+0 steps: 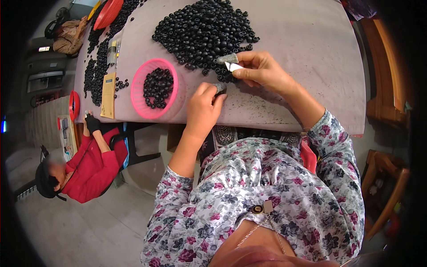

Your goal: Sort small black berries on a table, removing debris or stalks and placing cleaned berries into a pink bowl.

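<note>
My right hand (262, 69) is at the near right edge of a big heap of black beads (202, 33). Its thumb and index finger, which wears a grey wrap, pinch a small white pointed piece (233, 66), perhaps a wrapped blade. My left hand (204, 107) is closed close to the table, lower and to the left. Between its thumb and grey-wrapped finger shows a small dark round thing (219, 92) that looks like a black bead, mostly hidden. Left of this hand stands a pink plastic basket (137, 91) with black beads (158, 86) inside.
The table (307, 58) bears dark specks near my hands. A yellowish-brown box (108, 95) lies past the basket, beside more loose beads (95, 73). At the far left are a red basket (108, 14) and a seated person in red (91, 171). Wooden furniture (387, 66) stands on the right.
</note>
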A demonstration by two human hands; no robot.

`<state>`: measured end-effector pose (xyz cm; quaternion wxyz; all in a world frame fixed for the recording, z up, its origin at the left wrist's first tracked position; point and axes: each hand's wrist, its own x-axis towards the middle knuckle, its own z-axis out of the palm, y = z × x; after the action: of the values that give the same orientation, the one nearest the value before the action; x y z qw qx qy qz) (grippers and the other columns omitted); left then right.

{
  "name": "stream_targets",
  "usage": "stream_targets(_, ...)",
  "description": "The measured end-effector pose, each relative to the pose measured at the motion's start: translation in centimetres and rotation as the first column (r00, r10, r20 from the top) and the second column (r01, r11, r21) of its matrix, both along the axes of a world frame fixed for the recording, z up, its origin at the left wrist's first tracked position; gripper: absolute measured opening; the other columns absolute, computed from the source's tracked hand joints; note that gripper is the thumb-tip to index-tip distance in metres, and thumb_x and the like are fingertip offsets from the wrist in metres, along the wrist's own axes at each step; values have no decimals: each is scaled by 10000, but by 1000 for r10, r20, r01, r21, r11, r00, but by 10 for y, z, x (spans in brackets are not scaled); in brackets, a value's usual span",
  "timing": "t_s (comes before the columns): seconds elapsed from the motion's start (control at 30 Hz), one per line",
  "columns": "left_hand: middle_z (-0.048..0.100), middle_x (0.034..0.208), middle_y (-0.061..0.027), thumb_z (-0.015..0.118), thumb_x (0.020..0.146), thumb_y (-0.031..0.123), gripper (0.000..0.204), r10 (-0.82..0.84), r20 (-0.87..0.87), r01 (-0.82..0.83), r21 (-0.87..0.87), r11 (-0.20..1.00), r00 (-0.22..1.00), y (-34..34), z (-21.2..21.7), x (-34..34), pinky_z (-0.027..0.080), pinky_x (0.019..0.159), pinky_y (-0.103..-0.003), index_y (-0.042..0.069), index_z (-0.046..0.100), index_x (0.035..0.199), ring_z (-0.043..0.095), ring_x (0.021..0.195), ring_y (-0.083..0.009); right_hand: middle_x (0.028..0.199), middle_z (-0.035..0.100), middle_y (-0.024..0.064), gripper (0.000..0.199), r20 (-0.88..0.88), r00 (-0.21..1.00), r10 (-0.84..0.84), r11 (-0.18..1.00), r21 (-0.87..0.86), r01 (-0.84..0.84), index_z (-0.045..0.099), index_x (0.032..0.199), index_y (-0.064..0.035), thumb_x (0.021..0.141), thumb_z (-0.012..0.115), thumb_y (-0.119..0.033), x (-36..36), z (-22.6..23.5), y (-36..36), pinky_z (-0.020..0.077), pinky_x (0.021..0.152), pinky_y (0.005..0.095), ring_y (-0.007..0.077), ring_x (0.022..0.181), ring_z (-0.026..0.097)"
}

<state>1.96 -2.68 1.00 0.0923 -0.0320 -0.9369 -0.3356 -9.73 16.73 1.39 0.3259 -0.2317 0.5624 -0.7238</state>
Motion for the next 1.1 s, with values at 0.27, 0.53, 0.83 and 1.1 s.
stream_targets(0.27, 696, 930, -60, 706, 895, 48, 163, -69, 331, -314, 931, 184, 941, -22, -6, -4, 554, 709, -250, 11, 673, 1050, 664, 757, -133, 806, 623, -50, 339, -41, 980, 193, 979, 71, -190, 659, 1209, -28, 886, 723, -107, 7, -4, -3, 368, 491, 183, 11, 599, 485)
stream_targets(0.53, 651, 957, -31, 697, 916, 113, 255, -285, 262, -312, 939, -145, 922, -16, -4, -7, 479, 717, -255, 38, 614, 1145, 582, 785, -100, 760, 594, -40, 322, 67, 966, 251, 968, 3, -252, 668, 1159, -16, 876, 737, -153, 9, 7, -1, 349, 478, 193, 29, 557, 475)
stream_targets(0.83, 646, 957, -21, 714, 903, 134, 300, -316, 240, -303, 938, -169, 918, -10, -11, -7, 485, 712, -238, 42, 623, 1174, 573, 778, -94, 741, 592, -52, 310, 105, 951, 292, 956, -2, -293, 681, 1154, -27, 883, 740, -166, 12, 8, -2, 331, 456, 174, 24, 532, 462)
stream_targets(1.1, 644, 957, -16, 708, 908, 141, 284, -346, 203, -296, 924, -242, 916, -5, -14, -7, 502, 707, -235, 41, 632, 1162, 569, 781, -85, 744, 614, -53, 281, 107, 947, 303, 953, -26, -302, 702, 1122, -32, 889, 743, -182, 13, 11, -1, 329, 472, 176, 17, 542, 448)
